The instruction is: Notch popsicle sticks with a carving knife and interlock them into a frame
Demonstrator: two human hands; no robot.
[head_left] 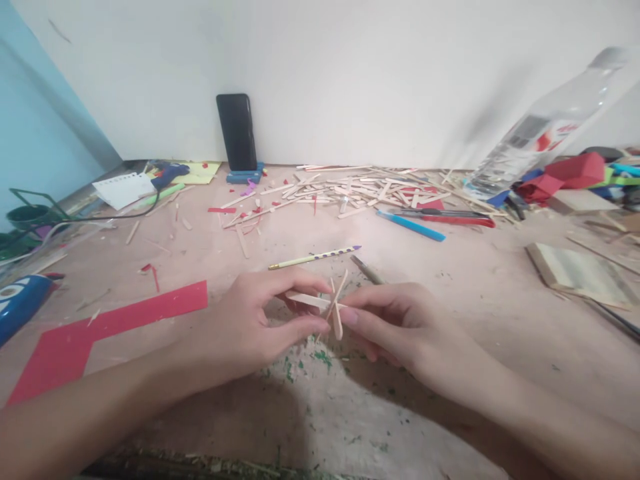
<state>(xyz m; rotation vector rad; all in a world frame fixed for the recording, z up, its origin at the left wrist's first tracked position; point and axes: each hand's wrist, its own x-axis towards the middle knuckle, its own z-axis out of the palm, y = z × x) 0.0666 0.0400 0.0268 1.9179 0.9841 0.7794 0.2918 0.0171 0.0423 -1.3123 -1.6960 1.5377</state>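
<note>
Near the middle of the table, both my hands hold a small piece made of crossed popsicle sticks [339, 323]. My left hand [270, 320] grips it from the left, with thumb and fingers curved round the crossing. From the right, my right hand [400, 327] pinches it between thumb and forefinger. One stick points left, under the left fingers; two others cross in an X. Just beyond the hands lies a patterned pencil [315, 257]. A thin dark-tipped tool [367, 270] rests behind my right hand, partly hidden by it.
A heap of loose popsicle sticks [370, 190] spreads along the wall. A phone [237, 133] stands in a blue holder. Red paper [135, 313] lies at left, near a blue can [25, 303]. A plastic bottle [545, 133], red-handled scissors [457, 217] and a wooden block [580, 270] are at right.
</note>
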